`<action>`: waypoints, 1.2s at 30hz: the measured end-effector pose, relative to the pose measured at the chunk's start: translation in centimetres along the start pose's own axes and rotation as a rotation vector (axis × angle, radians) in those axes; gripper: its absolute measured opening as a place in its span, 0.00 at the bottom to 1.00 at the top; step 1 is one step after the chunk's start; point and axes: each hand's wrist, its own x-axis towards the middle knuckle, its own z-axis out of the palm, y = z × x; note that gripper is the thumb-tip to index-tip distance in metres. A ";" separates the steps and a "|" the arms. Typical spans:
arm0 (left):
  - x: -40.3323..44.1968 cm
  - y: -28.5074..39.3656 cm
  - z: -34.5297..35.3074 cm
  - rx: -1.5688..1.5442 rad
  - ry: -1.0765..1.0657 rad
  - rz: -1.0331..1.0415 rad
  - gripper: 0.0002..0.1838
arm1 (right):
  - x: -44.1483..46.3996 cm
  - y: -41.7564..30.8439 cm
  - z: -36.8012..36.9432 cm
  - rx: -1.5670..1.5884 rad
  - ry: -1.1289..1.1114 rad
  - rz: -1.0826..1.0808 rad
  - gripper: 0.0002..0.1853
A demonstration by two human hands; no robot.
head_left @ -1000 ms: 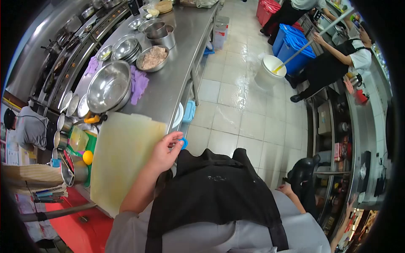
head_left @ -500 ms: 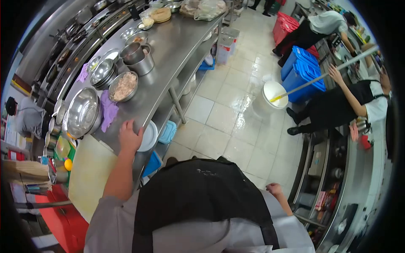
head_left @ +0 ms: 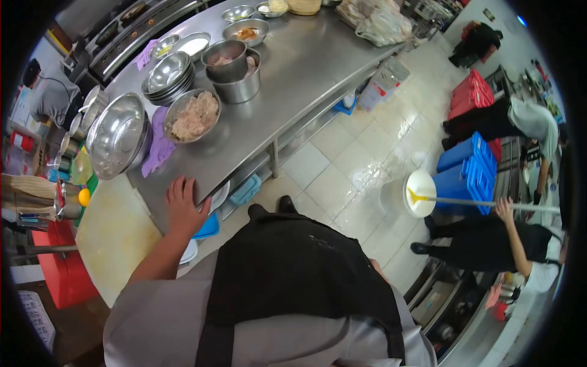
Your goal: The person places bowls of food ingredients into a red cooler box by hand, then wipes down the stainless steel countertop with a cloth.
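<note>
My left hand rests on the edge of the steel counter, fingers spread and holding nothing. Just beyond it are a steel bowl of raw minced meat, a purple cloth and a large perforated bowl. A pale cutting board lies to the left of the hand. Behind the meat stand stacked bowls and deep steel pots. Of my right hand only a sliver shows beside the black apron; its fingers are hidden.
On the right, a person holds a long pole in a white bucket. Blue bins and a red bin stand behind it. Another person bends over the far counter. The tiled floor looks wet.
The view has swung toward the counter and its far end. My left hand has moved from above the board's edge onto the counter edge. My right hand has mostly gone behind the apron.
</note>
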 end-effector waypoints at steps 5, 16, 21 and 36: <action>0.9 -0.5 -0.6 -0.090 -0.009 -0.065 0.32 | 8.1 -5.9 -5.3 -0.386 -0.162 -0.196 0.17; 3.4 2.1 0.7 -0.155 0.197 -0.179 0.17 | 20.3 -47.2 -10.6 -0.038 -0.047 -1.055 0.12; 10.4 9.4 3.6 -0.286 0.340 -0.331 0.03 | 18.6 -62.4 -7.8 -0.427 -0.152 -1.597 0.25; 18.0 13.5 7.5 0.269 0.480 -1.035 0.08 | 35.0 -63.5 -23.5 -0.418 -0.288 -1.570 0.18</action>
